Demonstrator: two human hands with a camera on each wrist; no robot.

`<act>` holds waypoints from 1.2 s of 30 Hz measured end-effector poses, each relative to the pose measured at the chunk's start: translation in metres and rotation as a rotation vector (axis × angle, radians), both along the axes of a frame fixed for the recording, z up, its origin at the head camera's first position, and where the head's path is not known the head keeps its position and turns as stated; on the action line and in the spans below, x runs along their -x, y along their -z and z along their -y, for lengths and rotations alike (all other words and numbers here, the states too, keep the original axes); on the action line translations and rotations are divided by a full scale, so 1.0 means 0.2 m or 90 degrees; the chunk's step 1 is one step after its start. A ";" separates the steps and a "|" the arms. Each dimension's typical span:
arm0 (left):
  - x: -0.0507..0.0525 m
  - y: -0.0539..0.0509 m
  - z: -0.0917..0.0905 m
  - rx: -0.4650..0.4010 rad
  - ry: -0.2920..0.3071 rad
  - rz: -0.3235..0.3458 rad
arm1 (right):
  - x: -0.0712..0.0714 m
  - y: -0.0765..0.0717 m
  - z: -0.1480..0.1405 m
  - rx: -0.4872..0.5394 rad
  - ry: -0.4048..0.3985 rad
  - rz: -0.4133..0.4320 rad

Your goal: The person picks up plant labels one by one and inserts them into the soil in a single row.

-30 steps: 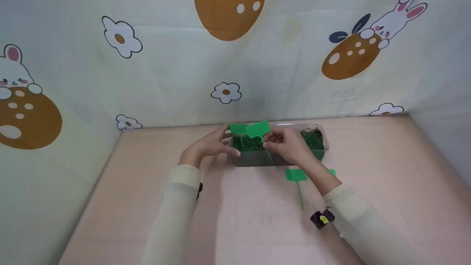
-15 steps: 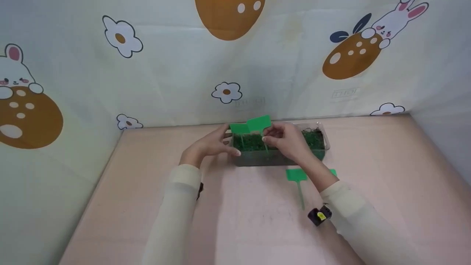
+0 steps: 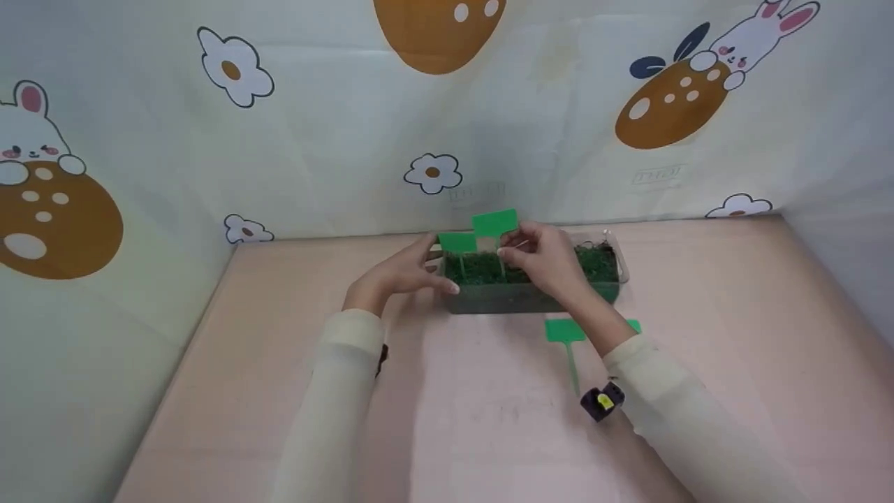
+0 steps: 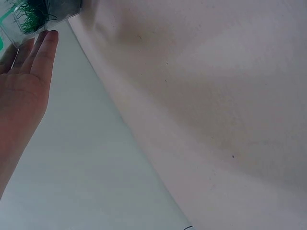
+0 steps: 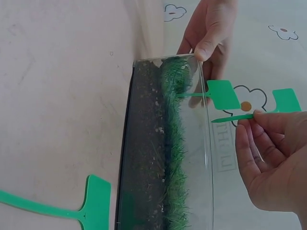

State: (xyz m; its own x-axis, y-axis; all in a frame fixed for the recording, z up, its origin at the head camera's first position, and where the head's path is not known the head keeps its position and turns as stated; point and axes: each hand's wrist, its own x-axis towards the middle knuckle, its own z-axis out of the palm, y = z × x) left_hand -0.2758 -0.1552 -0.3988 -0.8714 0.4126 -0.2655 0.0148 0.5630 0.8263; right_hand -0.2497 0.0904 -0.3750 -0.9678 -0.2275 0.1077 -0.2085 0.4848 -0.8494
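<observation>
Green paddle-shaped plastic tag (image 3: 495, 223) now higher, pinched in right hand (image 3: 550, 260) above clear rectangular plastic grass box (image 3: 489, 299); left hand (image 3: 404, 272), straight-fingered, touches box's left end. Loose pinch might tilt tag.

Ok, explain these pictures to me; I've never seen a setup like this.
There is no machine here, just a person's two bare hands. The wide picture comes from a camera worn on the head, looking forward and down; the other two come from a camera on each wrist.

On the pink table sits a clear box of soil and grass. The left hand rests against its left end. The right hand pinches a green tag by its stem, the tip clear of the grass. A second tag stands in the box; a third tag lies in front.
</observation>
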 end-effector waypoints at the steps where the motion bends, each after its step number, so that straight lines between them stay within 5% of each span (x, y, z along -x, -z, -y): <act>1: 0.00 0.00 0.00 0.002 -0.001 0.001 | 0.01 0.00 0.00 0.000 0.002 0.000; 36: -0.01 -0.01 0.00 -0.012 -0.005 0.013 | 0.10 0.09 0.05 -0.045 0.002 -0.005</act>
